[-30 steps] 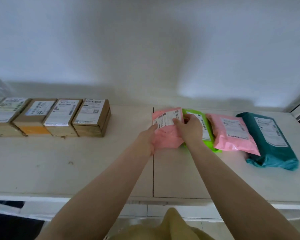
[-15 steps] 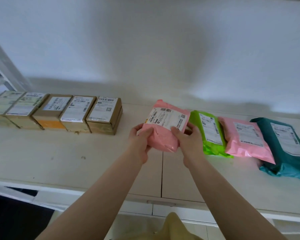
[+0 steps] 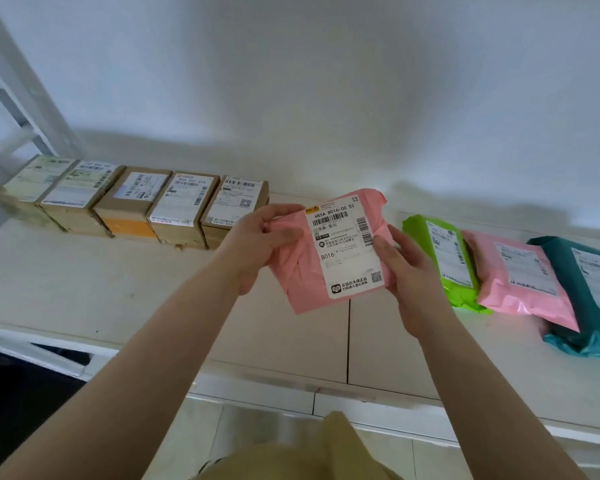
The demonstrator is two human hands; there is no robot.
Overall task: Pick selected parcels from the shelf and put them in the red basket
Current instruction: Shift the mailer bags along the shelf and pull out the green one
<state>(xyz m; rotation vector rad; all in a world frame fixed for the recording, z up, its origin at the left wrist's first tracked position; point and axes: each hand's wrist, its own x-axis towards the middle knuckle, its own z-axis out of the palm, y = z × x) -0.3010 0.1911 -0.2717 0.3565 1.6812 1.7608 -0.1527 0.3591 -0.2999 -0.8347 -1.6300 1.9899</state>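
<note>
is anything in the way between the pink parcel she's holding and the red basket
Cannot tell: no red basket is in view. Both the left hand and right hand grip the pink parcel, lifted clear of the shelf, with nothing in front of it.

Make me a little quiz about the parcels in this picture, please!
1. True or false: both hands hold the pink parcel.
2. How many cardboard boxes stand in a row on the shelf?
3. Which bag lies nearest the right hand: A green bag, B teal bag?

Key: 1 true, left hand too. 2 five. 3 A.
</note>
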